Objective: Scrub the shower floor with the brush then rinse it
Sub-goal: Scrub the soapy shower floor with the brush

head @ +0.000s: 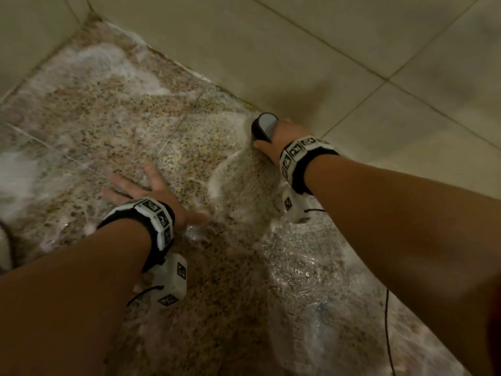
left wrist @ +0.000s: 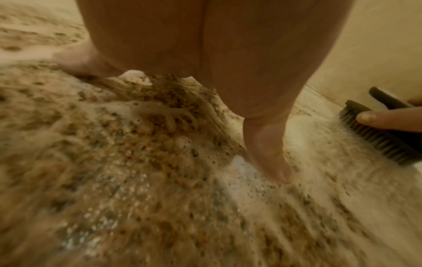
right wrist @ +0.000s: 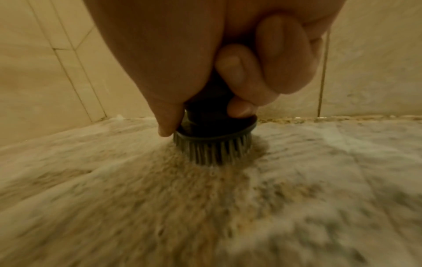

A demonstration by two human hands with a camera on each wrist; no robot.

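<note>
Right hand (head: 276, 142) had its fingers (right wrist: 237, 68) curled round the dark handle of the brush (right wrist: 212, 142) — a firm grip, thumb down along the side. Brush stood upright, bristles pressed into the shower floor (head: 122, 118), right of centre in the head view, just beside the base of the tiled wall (head: 325, 50). In the left wrist view the brush (left wrist: 376, 137) showed at the right edge.

Left hand (head: 151, 191) was spread, fingers straight, palm flat on the wet floor at centre-left of the head frame, holding nothing. Thumb (left wrist: 269, 150) touched the floor in suds.

Floor was speckled stone, wet, with white foam (head: 89, 61) in the upper left corner and along the left edge, and bubbly water (head: 306, 267) at lower centre-right. Both wrists wore marker bands (head: 301, 153) — a thin black cable (head: 388, 335) hung under the right forearm. Floor detail in the wrist views was blurred.
</note>
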